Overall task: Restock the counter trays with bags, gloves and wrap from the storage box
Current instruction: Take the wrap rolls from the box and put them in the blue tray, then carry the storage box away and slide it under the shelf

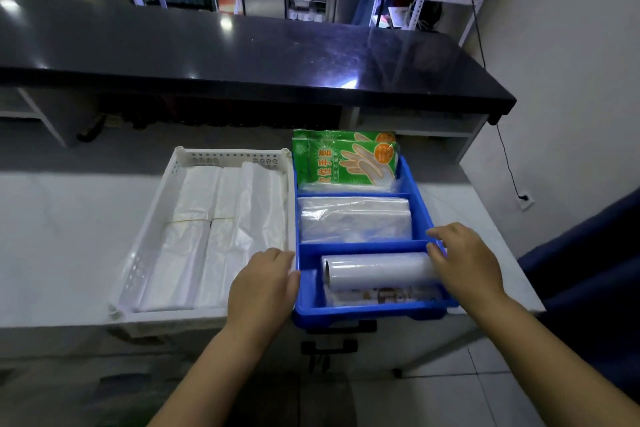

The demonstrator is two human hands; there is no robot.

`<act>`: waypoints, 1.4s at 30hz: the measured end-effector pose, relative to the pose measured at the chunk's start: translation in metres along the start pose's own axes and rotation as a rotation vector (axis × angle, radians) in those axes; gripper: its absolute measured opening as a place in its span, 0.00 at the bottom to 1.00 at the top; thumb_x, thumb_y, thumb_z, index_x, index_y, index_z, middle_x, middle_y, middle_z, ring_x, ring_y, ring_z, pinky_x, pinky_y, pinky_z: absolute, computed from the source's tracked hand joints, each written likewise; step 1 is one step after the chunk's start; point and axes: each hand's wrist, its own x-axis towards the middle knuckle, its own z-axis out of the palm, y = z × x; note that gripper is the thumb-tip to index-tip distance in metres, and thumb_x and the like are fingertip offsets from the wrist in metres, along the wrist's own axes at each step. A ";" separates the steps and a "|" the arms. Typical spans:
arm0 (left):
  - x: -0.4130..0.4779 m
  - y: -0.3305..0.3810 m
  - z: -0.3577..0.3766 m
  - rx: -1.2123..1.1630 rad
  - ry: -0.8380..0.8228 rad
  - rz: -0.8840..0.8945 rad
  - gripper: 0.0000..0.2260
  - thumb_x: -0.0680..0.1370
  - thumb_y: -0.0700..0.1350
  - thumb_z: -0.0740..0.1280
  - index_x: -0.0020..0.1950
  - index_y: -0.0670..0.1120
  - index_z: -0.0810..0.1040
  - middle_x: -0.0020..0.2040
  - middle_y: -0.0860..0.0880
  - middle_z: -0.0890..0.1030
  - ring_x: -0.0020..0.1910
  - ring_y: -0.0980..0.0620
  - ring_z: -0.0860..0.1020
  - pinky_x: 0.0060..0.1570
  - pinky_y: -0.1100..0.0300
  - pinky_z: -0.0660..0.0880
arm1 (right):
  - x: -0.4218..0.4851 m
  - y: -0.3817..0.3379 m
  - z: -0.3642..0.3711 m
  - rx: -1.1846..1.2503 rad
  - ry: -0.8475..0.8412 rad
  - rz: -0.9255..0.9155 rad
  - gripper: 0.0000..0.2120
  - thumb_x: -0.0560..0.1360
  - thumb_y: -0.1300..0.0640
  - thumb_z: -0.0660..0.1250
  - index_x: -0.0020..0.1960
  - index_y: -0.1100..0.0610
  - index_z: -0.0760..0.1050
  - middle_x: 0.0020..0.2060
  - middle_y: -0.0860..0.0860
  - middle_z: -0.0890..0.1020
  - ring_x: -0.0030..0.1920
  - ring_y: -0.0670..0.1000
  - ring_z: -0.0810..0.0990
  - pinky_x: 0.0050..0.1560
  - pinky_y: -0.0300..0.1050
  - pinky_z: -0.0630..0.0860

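A blue divided tray (420, 208) stands on the white counter. Its far compartment holds green glove packs (343, 159), its middle one a stack of clear bags (353, 218), its near one a roll of wrap (374, 270) lying over a second, printed roll (381, 296). Left of it is a white perforated tray (162, 198) with bundled white plastic bags (221, 229). My left hand (263, 284) rests against the blue tray's left wall, fingers curled at the rim. My right hand (464, 260) grips the tray's right wall at the wrap roll's end.
A black glossy upper counter (242, 52) overhangs the back of the work surface. The white counter (52, 236) ends just in front of both trays. A black cable (505, 156) runs down the right wall to a socket. Shelving stands behind.
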 end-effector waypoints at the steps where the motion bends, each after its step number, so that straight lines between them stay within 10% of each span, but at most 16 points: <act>1: -0.005 0.002 -0.005 0.012 -0.001 0.035 0.08 0.73 0.45 0.69 0.51 0.47 0.79 0.44 0.49 0.82 0.41 0.51 0.79 0.34 0.61 0.73 | -0.011 -0.006 -0.003 0.001 0.019 -0.034 0.10 0.74 0.58 0.66 0.54 0.55 0.79 0.49 0.53 0.81 0.47 0.53 0.77 0.42 0.48 0.75; 19: -0.251 0.003 -0.076 0.240 -0.045 0.013 0.06 0.65 0.41 0.76 0.39 0.44 0.82 0.35 0.46 0.83 0.34 0.43 0.81 0.28 0.54 0.77 | -0.268 -0.052 0.002 0.049 -0.098 -0.284 0.10 0.77 0.55 0.62 0.47 0.56 0.81 0.43 0.53 0.83 0.45 0.56 0.80 0.38 0.49 0.76; 33: -0.398 -0.074 -0.141 0.282 -0.167 -0.308 0.06 0.74 0.45 0.68 0.48 0.46 0.81 0.43 0.47 0.82 0.46 0.45 0.79 0.33 0.58 0.65 | -0.406 -0.118 0.036 0.071 -0.320 -0.333 0.11 0.78 0.53 0.58 0.51 0.52 0.79 0.47 0.50 0.82 0.47 0.53 0.79 0.38 0.44 0.69; 42: -0.424 -0.175 -0.158 0.223 -0.229 -0.404 0.09 0.74 0.46 0.65 0.53 0.51 0.80 0.48 0.49 0.83 0.51 0.46 0.78 0.40 0.55 0.75 | -0.438 -0.195 0.096 -0.024 -0.478 -0.322 0.11 0.78 0.53 0.57 0.50 0.52 0.79 0.48 0.50 0.83 0.47 0.53 0.80 0.37 0.43 0.66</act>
